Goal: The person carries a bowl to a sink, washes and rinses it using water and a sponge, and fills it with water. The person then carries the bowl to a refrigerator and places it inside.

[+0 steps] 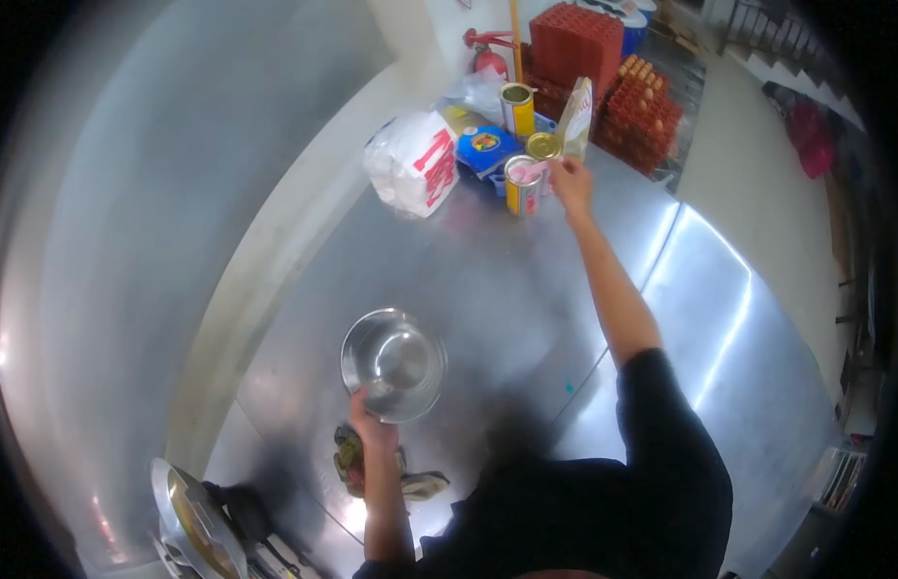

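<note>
My left hand point(370, 425) grips the near rim of a shiny metal bowl point(415, 328), which shows nothing inside. Far off to the right, my right arm reaches across the metal table. My right hand point(571, 181) is closed on a pink scoop point(532, 171), whose end lies over the mouth of an open can point(522, 201). Just behind that can stands another with a gold lid point(542, 146). A yellow can point(517, 114) is farther back, beside an upright packet point(575, 118).
A white plastic bag with red print point(410, 164) and a blue package point(487, 147) stand left of the cans. Crumpled cloths point(349, 461) lie below my left hand. Stacked red egg trays point(576, 43) and a fire extinguisher point(490, 62) are beyond the table point(487, 289).
</note>
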A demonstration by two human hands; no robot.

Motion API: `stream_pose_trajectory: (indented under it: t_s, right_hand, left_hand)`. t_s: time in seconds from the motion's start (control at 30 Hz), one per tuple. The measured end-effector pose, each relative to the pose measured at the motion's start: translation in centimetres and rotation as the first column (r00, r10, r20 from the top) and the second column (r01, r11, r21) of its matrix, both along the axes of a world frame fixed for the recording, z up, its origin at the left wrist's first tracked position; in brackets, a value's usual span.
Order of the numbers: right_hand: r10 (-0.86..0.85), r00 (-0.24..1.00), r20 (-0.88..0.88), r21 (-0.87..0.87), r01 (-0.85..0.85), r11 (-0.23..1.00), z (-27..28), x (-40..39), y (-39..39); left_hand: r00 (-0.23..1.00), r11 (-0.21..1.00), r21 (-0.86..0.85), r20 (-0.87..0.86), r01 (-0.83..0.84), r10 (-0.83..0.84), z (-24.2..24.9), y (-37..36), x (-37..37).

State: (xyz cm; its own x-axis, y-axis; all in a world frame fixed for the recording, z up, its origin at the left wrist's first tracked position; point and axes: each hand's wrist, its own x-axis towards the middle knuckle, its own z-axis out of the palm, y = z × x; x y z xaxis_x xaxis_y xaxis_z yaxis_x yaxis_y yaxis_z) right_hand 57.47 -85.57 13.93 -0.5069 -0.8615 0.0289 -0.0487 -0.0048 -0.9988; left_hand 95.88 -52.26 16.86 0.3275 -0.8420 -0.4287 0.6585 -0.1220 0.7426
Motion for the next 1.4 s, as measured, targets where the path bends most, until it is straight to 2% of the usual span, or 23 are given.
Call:
stream_pose_trajectory:
  t_s: [0.07,0.27,0.37,0.47,0.57,0.6,0.63,0.67,0.77,0.83,0.87,0.97,1.0,1.1,1.2,1.3,1.4]
  right_hand:
    - [-0.038,0.984,-0.173,-0.045,0.031,0.999,0.0,-0.4,-0.3]
    - [-0.004,0.998,0.070,-0.209,0.019,0.978,2.8,-0.4,0.9]
    - [0.027,0.975,0.220,-0.171,0.012,0.985,4.3,-0.6,1.8]
    - [0.165,0.957,0.238,-0.293,-0.091,0.952,7.3,0.8,4.0]
    - [0.193,0.978,-0.078,-0.354,-0.208,0.912,9.0,3.1,7.2]
    - [0.212,0.889,-0.407,-0.418,-0.387,0.822,8.7,3.3,7.5]
    - [0.167,0.706,-0.688,-0.411,-0.568,0.713,8.3,3.5,7.7]
    - [0.061,0.458,-0.887,-0.336,-0.730,0.595,7.9,3.6,7.7]
    - [0.050,0.521,-0.852,-0.391,-0.698,0.600,7.2,3.5,7.7]
    - [0.180,0.849,-0.497,-0.456,-0.431,0.778,7.3,3.9,7.8]
    - [0.183,0.947,-0.265,-0.420,-0.284,0.862,7.5,3.9,7.9]
    - [0.130,0.977,0.171,-0.348,-0.064,0.935,7.2,1.7,6.1]
    - [0.059,0.987,0.148,-0.356,-0.002,0.935,6.3,0.8,5.2]
    - [-0.037,0.998,-0.046,-0.271,0.023,0.962,4.9,-0.2,4.1]
    - [0.014,0.972,-0.236,-0.205,-0.064,0.977,2.7,-0.3,2.9]
    - [0.147,0.911,-0.386,-0.145,-0.217,0.965,0.2,-0.9,1.5]
    - [-0.190,0.696,-0.692,-0.358,-0.102,0.928,0.6,-1.4,2.2]
  left_hand:
    - [1.000,0.999,0.023,0.010,0.029,-0.030,-0.2,-3.8,-1.3]
    - [0.989,0.990,-0.012,-0.038,0.140,-0.140,-1.6,-14.2,-5.8]
    - [0.981,0.982,-0.018,-0.043,0.190,-0.191,-1.8,-18.5,-8.4]
    - [0.969,0.969,-0.046,-0.043,0.241,-0.243,-2.5,-21.6,-9.8]
    - [0.969,0.971,-0.011,-0.063,0.240,-0.240,-2.5,-23.1,-11.0]
    - [0.971,0.973,0.013,-0.069,0.231,-0.230,-2.4,-23.3,-11.3]
    - [0.967,0.969,0.003,-0.068,0.247,-0.246,-2.3,-23.5,-11.6]
    - [0.963,0.965,-0.007,-0.065,0.262,-0.262,-2.3,-23.5,-11.9]
    - [0.956,0.956,0.032,-0.050,0.290,-0.289,-2.8,-23.5,-11.7]
    - [0.965,0.964,0.058,-0.045,0.259,-0.257,-2.5,-22.7,-11.6]
    - [0.972,0.970,0.057,-0.044,0.235,-0.232,-2.2,-22.2,-11.7]
    - [0.977,0.976,0.049,-0.050,0.212,-0.209,-1.3,-20.5,-11.6]
    - [0.977,0.977,0.047,-0.052,0.208,-0.205,-1.0,-19.9,-11.3]
    - [0.975,0.975,0.054,-0.070,0.215,-0.211,-0.7,-17.9,-9.9]
    - [0.990,0.987,0.070,-0.015,0.142,-0.142,0.8,-15.5,-9.3]
    - [0.987,0.988,0.013,-0.037,0.154,-0.153,1.4,-12.5,-7.5]
    - [0.998,0.998,0.026,-0.003,0.064,-0.064,3.1,-8.5,-6.2]
